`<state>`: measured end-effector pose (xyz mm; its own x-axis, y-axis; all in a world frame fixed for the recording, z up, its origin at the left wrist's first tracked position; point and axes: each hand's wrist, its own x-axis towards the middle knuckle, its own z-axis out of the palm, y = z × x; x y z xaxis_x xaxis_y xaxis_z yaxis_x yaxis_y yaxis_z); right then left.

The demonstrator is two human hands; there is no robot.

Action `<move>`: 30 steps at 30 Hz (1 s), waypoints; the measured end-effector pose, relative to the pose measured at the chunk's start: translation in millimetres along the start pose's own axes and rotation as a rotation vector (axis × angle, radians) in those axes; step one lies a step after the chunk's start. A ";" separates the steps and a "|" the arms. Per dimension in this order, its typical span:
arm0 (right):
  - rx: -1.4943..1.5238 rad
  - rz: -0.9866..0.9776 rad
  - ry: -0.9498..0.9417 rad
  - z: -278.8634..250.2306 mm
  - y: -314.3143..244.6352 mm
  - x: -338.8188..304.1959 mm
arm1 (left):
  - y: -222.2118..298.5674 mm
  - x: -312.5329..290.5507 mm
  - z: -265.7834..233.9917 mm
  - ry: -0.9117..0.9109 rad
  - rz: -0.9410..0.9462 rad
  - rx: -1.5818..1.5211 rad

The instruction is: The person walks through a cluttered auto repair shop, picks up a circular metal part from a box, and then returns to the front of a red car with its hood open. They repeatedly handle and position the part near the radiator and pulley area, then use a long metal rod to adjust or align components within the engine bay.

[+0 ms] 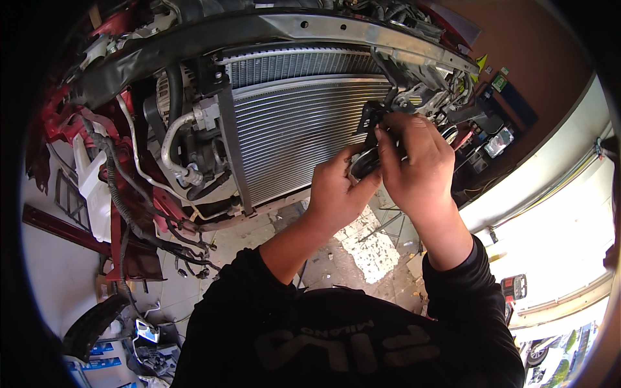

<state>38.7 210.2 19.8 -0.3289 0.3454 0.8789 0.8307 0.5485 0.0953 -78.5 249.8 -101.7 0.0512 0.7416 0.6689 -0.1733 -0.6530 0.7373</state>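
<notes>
Both my hands are raised before the right side of a car's bare front end. My left hand (339, 187) grips a round black disc-shaped part (367, 161), much like a car horn, with thumb and fingers on its lower left edge. My right hand (417, 158) closes on the same part from the right, its fingers up by a black bracket (370, 118). Fingers cover much of the part, so I cannot tell whether the bracket is joined to it. Just behind the hands stands the finned condenser (291, 136).
A metal crossbeam (259, 31) spans the top of the front end. On the left hang a loose wiring harness (119, 187) and a bent silver pipe (173, 143). Another round part (448, 134) shows right of my right hand. Loose parts (155, 352) lie at lower left.
</notes>
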 end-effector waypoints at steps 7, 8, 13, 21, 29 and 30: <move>-0.242 0.022 -0.082 0.6 7.5 -3.1 | -1.0 -1.9 1.6 -0.016 -0.050 0.001; -0.203 0.028 -0.054 0.6 7.7 -3.3 | -1.8 -1.4 2.1 -0.007 -0.021 -0.014; -0.065 0.032 0.015 4.0 8.1 -3.3 | -5.2 -3.0 3.3 -0.001 -0.027 -0.042; 0.018 0.167 -0.143 -8.7 3.4 -7.9 | -13.2 -7.4 2.3 -0.003 -0.185 -0.083; 0.265 0.166 -0.139 -24.6 14.4 -12.7 | -4.3 -10.1 1.3 -0.036 -0.206 -0.256; 0.240 0.181 -0.184 -23.5 14.2 -13.9 | -3.4 -9.8 1.0 -0.039 -0.199 -0.230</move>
<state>65.6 195.4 19.9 -0.2792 0.5732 0.7704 0.7611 0.6213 -0.1864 -77.4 244.6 -110.7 0.1438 0.8421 0.5198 -0.3744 -0.4400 0.8163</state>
